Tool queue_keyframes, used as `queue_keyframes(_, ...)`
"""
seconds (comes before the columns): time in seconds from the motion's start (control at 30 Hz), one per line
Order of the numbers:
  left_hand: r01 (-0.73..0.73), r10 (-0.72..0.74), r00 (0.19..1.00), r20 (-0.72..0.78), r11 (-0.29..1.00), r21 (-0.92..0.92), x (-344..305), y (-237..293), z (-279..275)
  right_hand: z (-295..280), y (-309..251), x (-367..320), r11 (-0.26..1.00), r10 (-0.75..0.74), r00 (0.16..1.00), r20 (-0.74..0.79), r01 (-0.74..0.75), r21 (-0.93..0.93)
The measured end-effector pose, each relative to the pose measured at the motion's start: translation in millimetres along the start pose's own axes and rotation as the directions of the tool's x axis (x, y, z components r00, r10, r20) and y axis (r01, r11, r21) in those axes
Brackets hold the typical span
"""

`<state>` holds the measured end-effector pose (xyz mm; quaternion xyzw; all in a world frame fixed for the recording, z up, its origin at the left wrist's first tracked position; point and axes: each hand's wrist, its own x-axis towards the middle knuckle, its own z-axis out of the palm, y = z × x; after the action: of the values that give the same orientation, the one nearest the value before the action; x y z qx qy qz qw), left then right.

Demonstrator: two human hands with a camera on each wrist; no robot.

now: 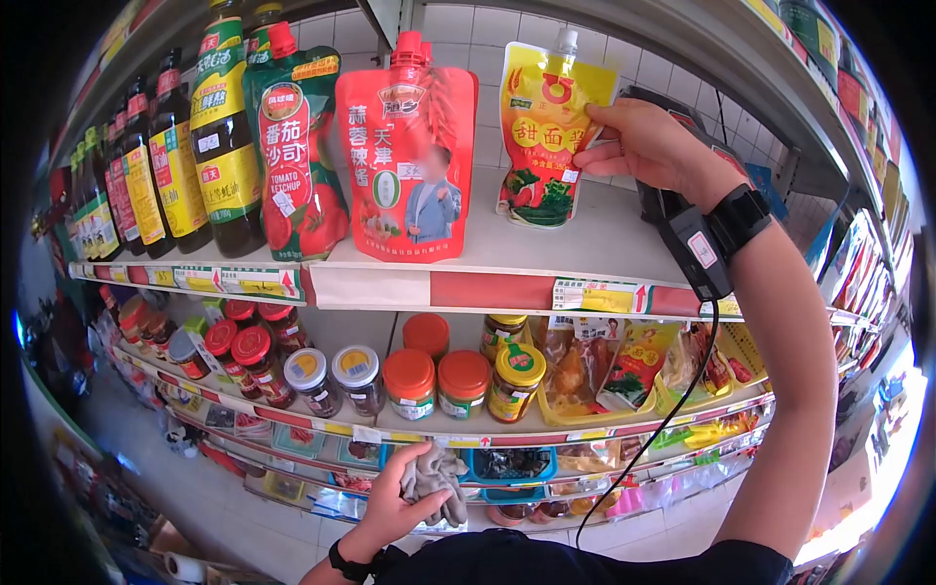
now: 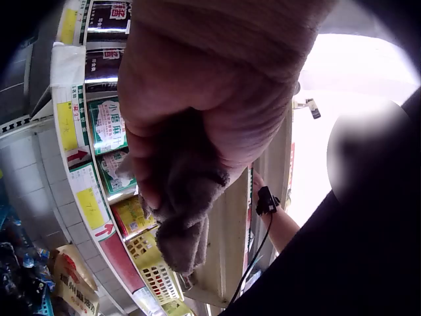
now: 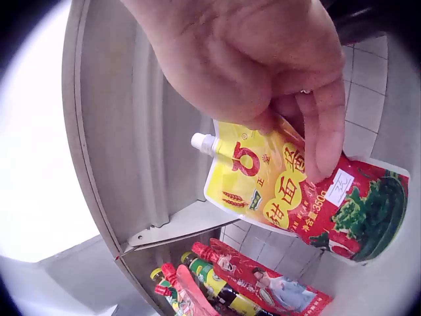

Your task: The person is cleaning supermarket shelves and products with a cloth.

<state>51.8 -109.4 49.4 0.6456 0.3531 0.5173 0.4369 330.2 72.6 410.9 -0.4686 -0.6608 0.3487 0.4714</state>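
Note:
The right hand (image 1: 648, 146) pinches the right edge of a yellow and red sauce pouch (image 1: 546, 132) with a white cap, upright at the upper shelf. In the right wrist view the fingers of that hand (image 3: 263, 72) lie against the front of the pouch (image 3: 263, 178), beside a small price sticker. The left hand (image 1: 395, 497) grips a crumpled grey cloth (image 1: 436, 483) low in front of the shelves. The left wrist view shows the cloth (image 2: 187, 217) bunched under the curled fingers of the left hand (image 2: 204, 85).
A large red pouch (image 1: 409, 156), a ketchup pouch (image 1: 292, 166) and several dark bottles (image 1: 219, 146) stand left on the upper shelf (image 1: 487, 255). Jars (image 1: 409, 380) and a tray of packets (image 1: 595, 375) fill the shelf below. A black cable (image 1: 663, 424) hangs from the right wrist device.

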Motion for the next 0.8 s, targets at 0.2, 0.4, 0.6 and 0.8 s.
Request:
queue_keyframes(0.2, -0.016, 0.016, 1.000, 0.005, 1.000, 0.016, 1.8, -12.4, 2.7, -5.4, -3.9, -3.9, 0.998, 0.030, 0.995, 0.099, -0.024, -0.065)
queue_keyframes(0.4, 0.001, 0.000, 0.998, 0.061, 1.000, -0.019, 8.6, -12.2, 10.2, -20.2, -9.5, -39.4, 0.945, -0.215, 0.976, 0.012, 0.211, -0.251)
queue_keyframes(0.6, 0.013, -0.013, 0.999, 0.030, 1.000, -0.013, 15.5, -9.4, 14.8, -36.9, 1.8, -171.5, 0.877, -0.348, 0.930, 0.116, 0.367, -0.309)
queue_keyframes(0.8, -0.022, 0.022, 1.000, -0.001, 0.992, -0.122, 24.4, -11.1, 21.3, -63.1, 144.5, -237.0, 0.932, 0.207, 0.976, 0.065, -0.177, -0.317)
